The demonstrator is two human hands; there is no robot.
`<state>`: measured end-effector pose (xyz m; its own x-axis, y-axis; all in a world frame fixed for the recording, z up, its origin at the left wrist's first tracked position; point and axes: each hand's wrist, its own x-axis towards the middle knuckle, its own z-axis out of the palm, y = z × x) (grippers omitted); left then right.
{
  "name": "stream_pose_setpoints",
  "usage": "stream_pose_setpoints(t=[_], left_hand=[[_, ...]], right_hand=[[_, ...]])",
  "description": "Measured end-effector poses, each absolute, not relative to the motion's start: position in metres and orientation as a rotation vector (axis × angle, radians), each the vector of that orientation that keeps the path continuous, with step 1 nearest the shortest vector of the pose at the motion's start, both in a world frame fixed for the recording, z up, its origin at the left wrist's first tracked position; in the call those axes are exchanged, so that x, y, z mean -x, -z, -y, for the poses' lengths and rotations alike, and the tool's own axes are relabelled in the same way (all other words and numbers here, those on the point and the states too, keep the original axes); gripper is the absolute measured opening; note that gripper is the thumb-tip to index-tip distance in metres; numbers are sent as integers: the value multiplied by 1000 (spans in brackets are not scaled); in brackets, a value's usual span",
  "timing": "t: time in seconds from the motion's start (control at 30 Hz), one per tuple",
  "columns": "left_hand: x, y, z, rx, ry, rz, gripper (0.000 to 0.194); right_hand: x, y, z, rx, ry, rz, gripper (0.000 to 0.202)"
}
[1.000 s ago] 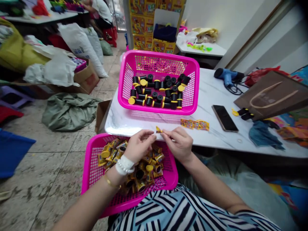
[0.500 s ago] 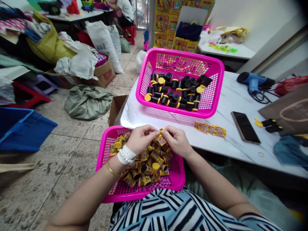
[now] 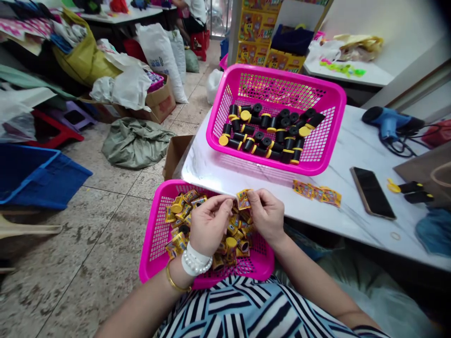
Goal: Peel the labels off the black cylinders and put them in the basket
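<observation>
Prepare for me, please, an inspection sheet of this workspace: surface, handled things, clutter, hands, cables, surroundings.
Surface: white marble-patterned table, carrying upper pink basket
Handled things: printed wrapper; black yellow-capped cylinders in upper pink basket; wrapped cylinders in lower pink basket; flat wrappers on table
Clutter: smartphone, blue heat gun
Hands: right hand pinches printed wrapper; left hand close beside, contact unclear
Cables: black cable near heat gun, plug not visible
Surroundings: white sacks, blue crate on floor

On the table (image 3: 340, 162), the far basket (image 3: 337, 119) holds tubes (image 3: 266, 120). Wrappers (image 3: 317, 193) lie before it, with a phone (image 3: 372, 192) to their right and a heat gun (image 3: 389, 124) behind the phone. The near basket (image 3: 148, 239), before the table, holds wrapped tubes (image 3: 231, 243). Left, on the floor (image 3: 105, 220), lie a sack (image 3: 136, 143) and, farther left, a crate (image 3: 38, 188).
</observation>
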<state>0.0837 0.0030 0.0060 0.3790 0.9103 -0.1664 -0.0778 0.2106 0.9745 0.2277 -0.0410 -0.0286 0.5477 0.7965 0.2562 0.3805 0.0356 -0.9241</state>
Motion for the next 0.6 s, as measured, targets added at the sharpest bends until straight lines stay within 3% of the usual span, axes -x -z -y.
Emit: stream_pose_setpoints(t=[0.37, 0.6], left_hand=[[-79, 6, -18, -1357, -966, -995, 10], [-67, -2, -41, -917, -855, -940, 28]], right_hand=[[-219, 22, 38, 1457, -326, 1405, 19], [-234, -4, 2, 1309, -348, 1734, 20]])
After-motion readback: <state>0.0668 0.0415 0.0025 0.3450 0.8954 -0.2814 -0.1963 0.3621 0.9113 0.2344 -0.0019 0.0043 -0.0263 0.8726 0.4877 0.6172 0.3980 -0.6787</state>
